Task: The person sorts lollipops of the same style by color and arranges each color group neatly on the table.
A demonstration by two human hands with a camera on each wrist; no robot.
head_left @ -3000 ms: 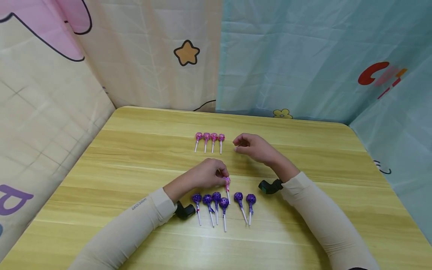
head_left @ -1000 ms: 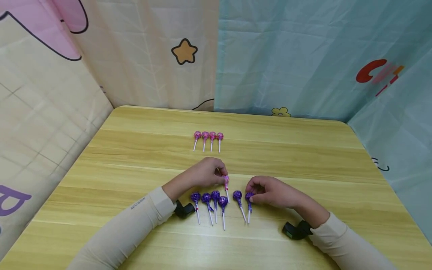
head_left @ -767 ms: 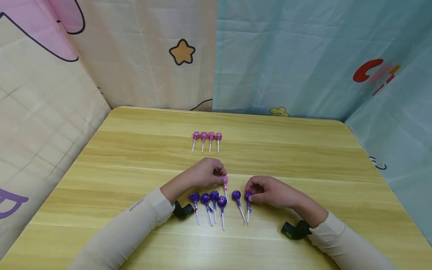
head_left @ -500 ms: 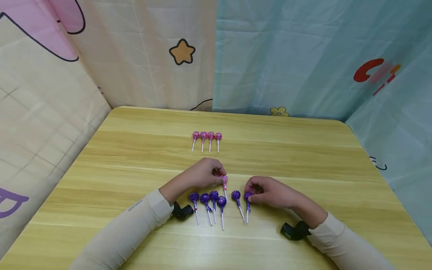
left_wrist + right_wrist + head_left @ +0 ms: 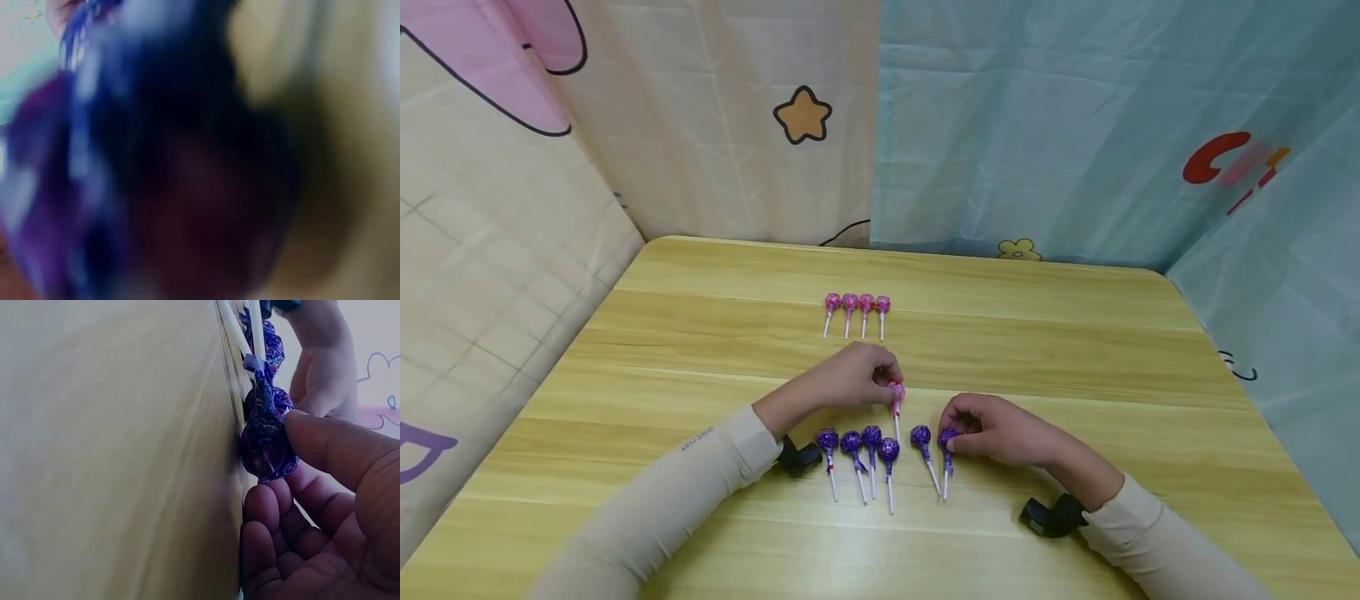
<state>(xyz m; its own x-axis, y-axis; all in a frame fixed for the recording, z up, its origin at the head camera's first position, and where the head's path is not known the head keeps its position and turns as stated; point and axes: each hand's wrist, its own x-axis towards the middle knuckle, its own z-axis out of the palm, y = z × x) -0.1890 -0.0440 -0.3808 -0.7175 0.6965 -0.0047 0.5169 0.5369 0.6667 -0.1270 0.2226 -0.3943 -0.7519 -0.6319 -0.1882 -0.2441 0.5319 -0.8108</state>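
Observation:
In the head view my left hand (image 5: 856, 379) pinches the head of a pink lollipop (image 5: 897, 402), its stick pointing toward the near side. My right hand (image 5: 1003, 429) holds the rightmost purple lollipop (image 5: 947, 454) by its head. The right wrist view shows the thumb and fingers around that purple wrapper (image 5: 269, 450). Just left of it lies another purple lollipop (image 5: 921, 436). Several more purple lollipops (image 5: 851, 442) lie loosely grouped below my left hand. A blurred purple wrapper (image 5: 50, 187) fills much of the left wrist view.
Farther back on the wooden table (image 5: 1075, 333), several pink lollipops (image 5: 850, 302) lie in a neat row, sticks toward me. Black wrist cameras (image 5: 1052, 517) sit at both cuffs. Printed curtains (image 5: 1060, 125) stand behind the table's far edge.
My right hand has come from beside the pink row toward the near side and taken hold of the rightmost purple lollipop. The left hand, still gripping its pink lollipop, has shifted slightly away from me.

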